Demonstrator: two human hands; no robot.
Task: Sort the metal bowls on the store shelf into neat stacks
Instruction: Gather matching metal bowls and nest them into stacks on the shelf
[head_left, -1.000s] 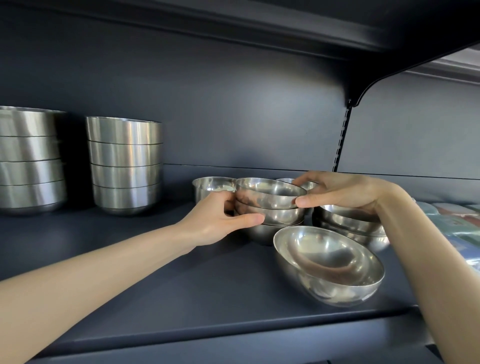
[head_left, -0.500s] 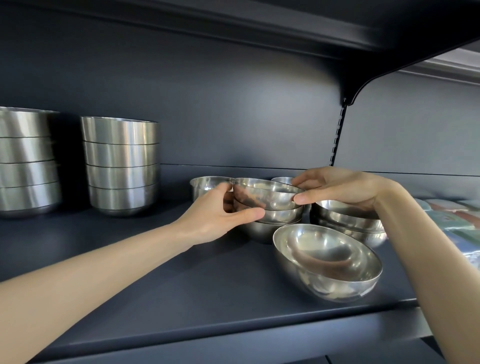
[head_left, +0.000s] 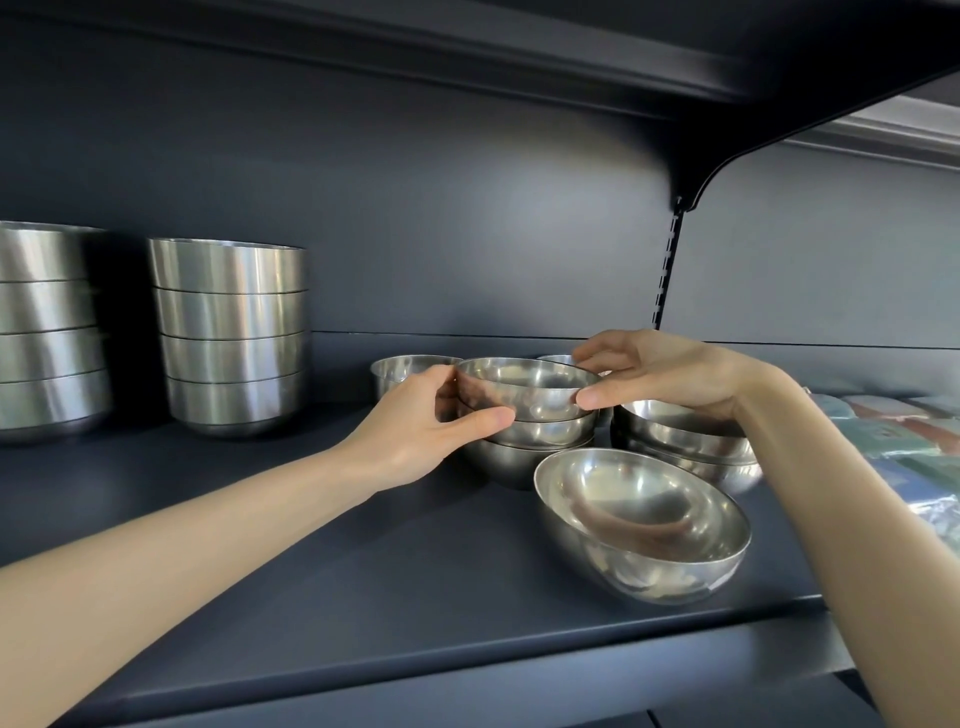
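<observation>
Left hand (head_left: 415, 431) and right hand (head_left: 660, 371) grasp the top bowl (head_left: 530, 387) of a three-bowl stack (head_left: 524, 447) between their fingers.

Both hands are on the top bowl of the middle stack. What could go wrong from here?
1. The top shiny round steel bowl is pinched at its sides by the left hand and right hand; smooth metal may slip and clatter onto the two nested bowls beneath.
2. The large tilted steel bowl leans near the dark shelf's front edge, beside the right forearm; a nudge could roll it off.
</observation>
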